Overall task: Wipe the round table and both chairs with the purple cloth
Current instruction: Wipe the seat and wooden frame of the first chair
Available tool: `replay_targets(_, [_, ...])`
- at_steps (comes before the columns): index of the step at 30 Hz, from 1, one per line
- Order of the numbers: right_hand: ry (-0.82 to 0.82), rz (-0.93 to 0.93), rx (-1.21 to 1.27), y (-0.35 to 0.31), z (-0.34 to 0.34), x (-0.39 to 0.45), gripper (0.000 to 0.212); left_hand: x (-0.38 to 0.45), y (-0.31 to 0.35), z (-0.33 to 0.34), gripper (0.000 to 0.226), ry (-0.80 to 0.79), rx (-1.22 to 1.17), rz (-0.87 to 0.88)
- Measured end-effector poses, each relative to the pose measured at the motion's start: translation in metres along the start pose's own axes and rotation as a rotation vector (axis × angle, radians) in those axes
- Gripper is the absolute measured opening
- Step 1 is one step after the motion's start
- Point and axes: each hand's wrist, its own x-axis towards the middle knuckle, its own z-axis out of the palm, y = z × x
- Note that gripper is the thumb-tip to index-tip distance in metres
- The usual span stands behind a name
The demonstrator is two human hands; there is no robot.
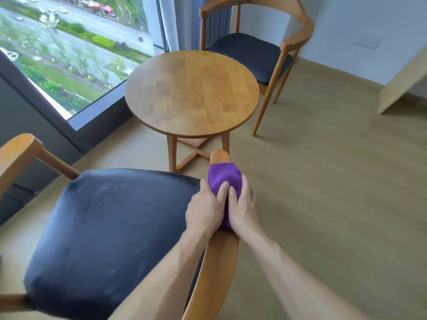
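Both hands, left hand (205, 210) and right hand (242, 210), clasp purple cloth (223, 179) (lengthwise, fingers closed) around armrest (220, 262).

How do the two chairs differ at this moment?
The near chair has the purple cloth wrapped over its armrest, gripped by the left hand and right hand; the far chair is untouched. The near chair stands directly below the camera, the far chair beyond the round table. Both have wooden frames and dark seats.
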Motion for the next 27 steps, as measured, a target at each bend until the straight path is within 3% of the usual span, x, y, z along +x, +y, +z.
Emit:
replay_targets(5, [0.077, 0.006, -0.014, 0.015, 0.007, -0.045, 0.056, -0.040, -0.014, -0.003, 0.046, -0.038, 0.045, 0.012])
replay_targets(14, [-0.047, -0.006, -0.030, -0.028, 0.003, 0.079, 0.049, 0.075, 0.032, -0.004, 0.053, 0.012, 0.014, 0.062])
replay_targets(22, [0.125, 0.017, 0.028, 0.012, 0.013, -0.036, 0.052, -0.020, -0.014, 0.002, 0.049, -0.024, 0.067, 0.149])
replay_targets(27, [0.219, 0.163, 0.138, 0.021, 0.032, -0.123, 0.052, -0.087, -0.045, -0.015, 0.042, -0.154, 0.135, 0.203])
